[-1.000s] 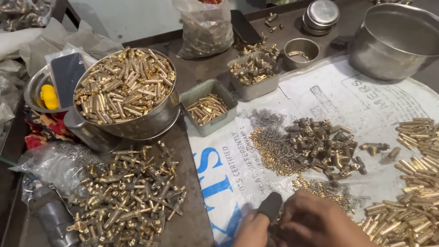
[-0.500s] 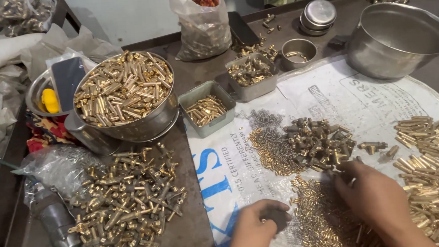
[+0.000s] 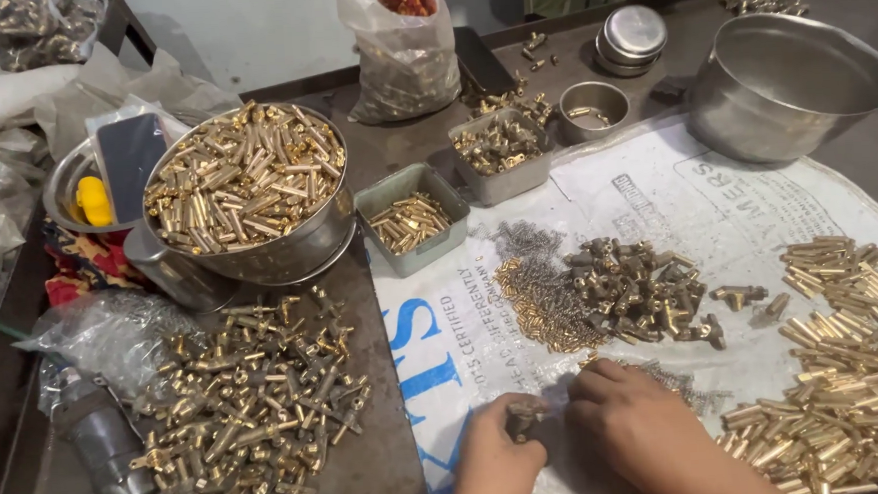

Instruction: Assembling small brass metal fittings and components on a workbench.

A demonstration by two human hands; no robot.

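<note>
Small brass fitting (image 3: 520, 418) pinched in left hand (image 3: 495, 465), bottom centre; right hand (image 3: 633, 422) curled (nothing visibly held), fingertips beside it on white sack (image 3: 656, 190).

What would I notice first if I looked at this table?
Shiny brass everywhere: a big steel bowl heaped with brass tubes at upper left, and more brass tubes spread in a pile at the right. Near the bottom edge, the left hand pinches a small brass fitting, with the right hand close beside it on the white printed sack.
</note>
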